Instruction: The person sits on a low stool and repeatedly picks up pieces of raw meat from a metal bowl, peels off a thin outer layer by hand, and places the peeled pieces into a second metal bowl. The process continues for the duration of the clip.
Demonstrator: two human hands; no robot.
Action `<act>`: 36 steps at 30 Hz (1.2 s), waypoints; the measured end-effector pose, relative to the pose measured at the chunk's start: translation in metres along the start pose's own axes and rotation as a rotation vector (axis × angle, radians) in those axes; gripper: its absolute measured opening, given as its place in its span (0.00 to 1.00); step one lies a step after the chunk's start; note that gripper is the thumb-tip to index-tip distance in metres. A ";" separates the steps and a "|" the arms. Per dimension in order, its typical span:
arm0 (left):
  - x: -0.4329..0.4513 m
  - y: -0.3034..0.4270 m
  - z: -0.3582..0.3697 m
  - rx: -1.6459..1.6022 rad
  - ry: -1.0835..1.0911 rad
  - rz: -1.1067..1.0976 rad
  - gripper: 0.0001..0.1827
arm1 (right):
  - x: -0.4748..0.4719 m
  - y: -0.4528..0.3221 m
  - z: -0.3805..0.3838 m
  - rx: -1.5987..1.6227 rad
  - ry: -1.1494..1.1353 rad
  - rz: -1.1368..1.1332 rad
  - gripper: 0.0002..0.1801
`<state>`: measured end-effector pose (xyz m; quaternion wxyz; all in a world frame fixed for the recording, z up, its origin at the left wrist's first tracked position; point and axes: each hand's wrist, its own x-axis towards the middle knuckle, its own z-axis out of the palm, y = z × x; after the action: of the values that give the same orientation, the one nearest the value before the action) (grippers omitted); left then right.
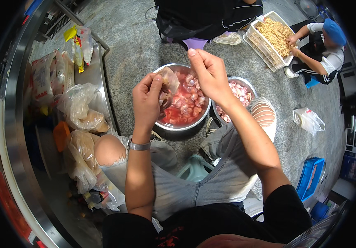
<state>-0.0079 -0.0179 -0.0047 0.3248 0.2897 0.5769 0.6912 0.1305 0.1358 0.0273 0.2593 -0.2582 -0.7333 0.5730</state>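
Observation:
My left hand (pixel 148 96) is closed on a pale, translucent piece of raw meat (pixel 169 80) above the left part of a round metal basin (pixel 208 115). Reddish liquid and many raw meat pieces (pixel 187 105) fill that basin. Higher up, over the basin's right rim, is my right hand (pixel 210 74), its thumb pressed against the curled fingers; whether something small is pinched there cannot be told. A smaller metal bowl (pixel 251 85) with pink meat pieces (pixel 240 93) stands to the right, partly behind my right forearm.
Plastic bags (pixel 80 105) crowd a metal shelf at left. A co-worker in a blue cap (pixel 333 32) handles yellowish strips in a white crate (pixel 258 46) at upper right; another person in black sits ahead. A white bag (pixel 308 121) and blue basket (pixel 309 179) lie on the floor at right.

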 end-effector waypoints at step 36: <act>0.007 0.007 0.009 -0.392 0.063 -0.498 0.21 | -0.005 0.018 0.019 0.358 -0.235 0.044 0.11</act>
<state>-0.0064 -0.0080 0.0035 0.5158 0.0497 0.4957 0.6970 0.1229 0.1231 0.0054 0.2011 -0.1551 -0.6393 0.7258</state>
